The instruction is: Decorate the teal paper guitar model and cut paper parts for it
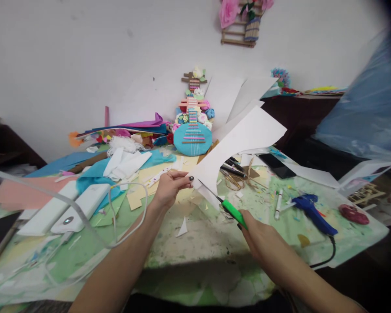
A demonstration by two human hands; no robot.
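Note:
A large piece of white paper (239, 135) with a curved cut edge is held up over the table's middle. My left hand (171, 187) pinches its lower left edge between thumb and fingers. Green-handled scissors (233, 213) are gripped in my right hand (257, 230), and their dark blades lie against the paper's lower part, pointing up and left. Whether the blades are apart is hard to make out. A small white paper scrap (182, 228) lies on the table below my hands.
Behind stands a blue paper instrument (193, 139) with flowers. To the right lie a black phone (276, 165), a white marker (279, 204) and a blue glue gun (314, 213). White power banks (81, 208) and a looping cable (94, 230) occupy the left side.

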